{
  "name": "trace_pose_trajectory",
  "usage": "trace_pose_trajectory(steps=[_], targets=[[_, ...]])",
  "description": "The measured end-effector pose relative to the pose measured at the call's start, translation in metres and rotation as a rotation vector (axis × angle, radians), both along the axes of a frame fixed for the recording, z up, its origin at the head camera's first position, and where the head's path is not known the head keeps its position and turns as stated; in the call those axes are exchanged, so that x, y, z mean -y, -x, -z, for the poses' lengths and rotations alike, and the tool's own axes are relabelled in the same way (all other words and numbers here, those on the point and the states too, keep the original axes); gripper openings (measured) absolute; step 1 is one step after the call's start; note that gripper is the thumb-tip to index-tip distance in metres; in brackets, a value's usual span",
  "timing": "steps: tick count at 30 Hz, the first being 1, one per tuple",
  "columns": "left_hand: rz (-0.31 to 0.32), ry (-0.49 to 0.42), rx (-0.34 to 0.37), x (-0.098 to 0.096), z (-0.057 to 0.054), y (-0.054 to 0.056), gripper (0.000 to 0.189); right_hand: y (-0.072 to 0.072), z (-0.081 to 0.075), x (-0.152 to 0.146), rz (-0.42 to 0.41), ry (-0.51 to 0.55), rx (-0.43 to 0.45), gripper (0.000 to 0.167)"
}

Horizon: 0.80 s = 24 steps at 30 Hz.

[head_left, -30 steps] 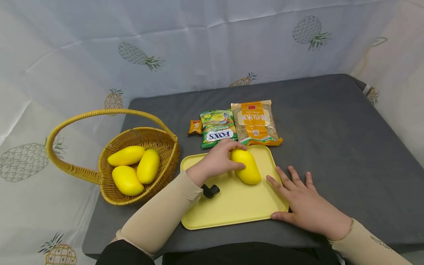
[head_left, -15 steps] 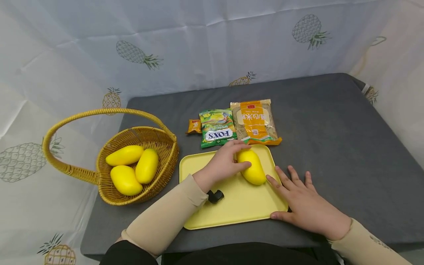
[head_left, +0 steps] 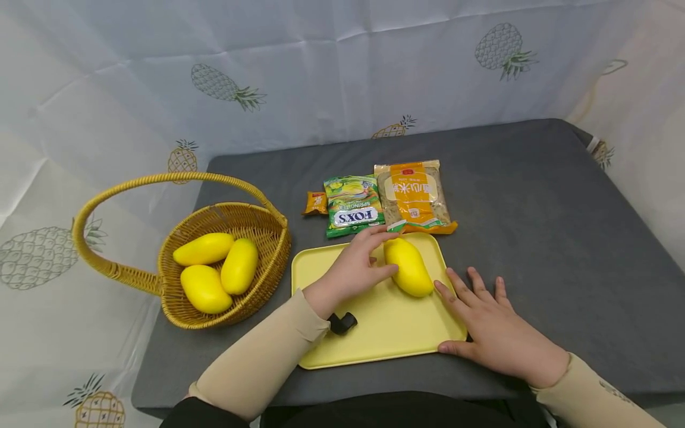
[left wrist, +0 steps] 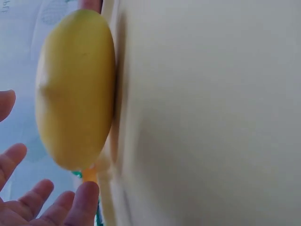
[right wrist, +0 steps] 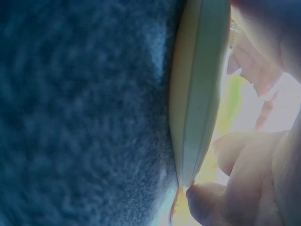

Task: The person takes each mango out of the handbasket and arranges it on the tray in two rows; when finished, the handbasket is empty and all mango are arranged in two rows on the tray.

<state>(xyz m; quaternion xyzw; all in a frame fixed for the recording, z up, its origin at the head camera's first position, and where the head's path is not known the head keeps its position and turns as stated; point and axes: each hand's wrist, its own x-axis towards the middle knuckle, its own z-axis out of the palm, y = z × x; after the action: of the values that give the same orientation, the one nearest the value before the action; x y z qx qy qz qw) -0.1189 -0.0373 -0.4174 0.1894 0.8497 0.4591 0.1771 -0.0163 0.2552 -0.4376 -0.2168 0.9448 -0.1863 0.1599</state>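
Nearest me, my right hand (head_left: pixel 489 333) rests at the right rim of the yellow tray (head_left: pixel 390 333), fingers spread, gripping nothing. A little farther in, my left hand (head_left: pixel 355 267) curves loosely beside the mango (head_left: pixel 409 268), thumb and fingers apart; my left-wrist view shows a gap, so nothing is clamped. The mango lies on its side on the tray, toward the far right. I judge it firm, smooth enough to roll or slip, easily bruised if real; its weight I can't tell. I'd take it across the middle, thumb opposite fingers. Beyond lie the green candy bag (head_left: pixel 353 205) and orange-labelled bag (head_left: pixel 412 193).
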Motion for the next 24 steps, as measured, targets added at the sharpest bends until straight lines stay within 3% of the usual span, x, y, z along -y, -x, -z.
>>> trace_pose_trajectory(steps=[7,16,24], targets=[[-0.034,-0.020,-0.110,0.026,-0.016,-0.011,0.065,0.001,0.001,0.001,-0.002,0.002,0.002,0.111],[-0.137,0.019,-0.302,0.064,-0.042,-0.025,0.067,0.002,0.003,-0.001,-0.004,0.005,0.019,0.112],[-0.251,0.061,-0.365,0.102,-0.061,-0.032,0.072,0.003,0.004,-0.001,0.000,0.009,0.046,0.113]])
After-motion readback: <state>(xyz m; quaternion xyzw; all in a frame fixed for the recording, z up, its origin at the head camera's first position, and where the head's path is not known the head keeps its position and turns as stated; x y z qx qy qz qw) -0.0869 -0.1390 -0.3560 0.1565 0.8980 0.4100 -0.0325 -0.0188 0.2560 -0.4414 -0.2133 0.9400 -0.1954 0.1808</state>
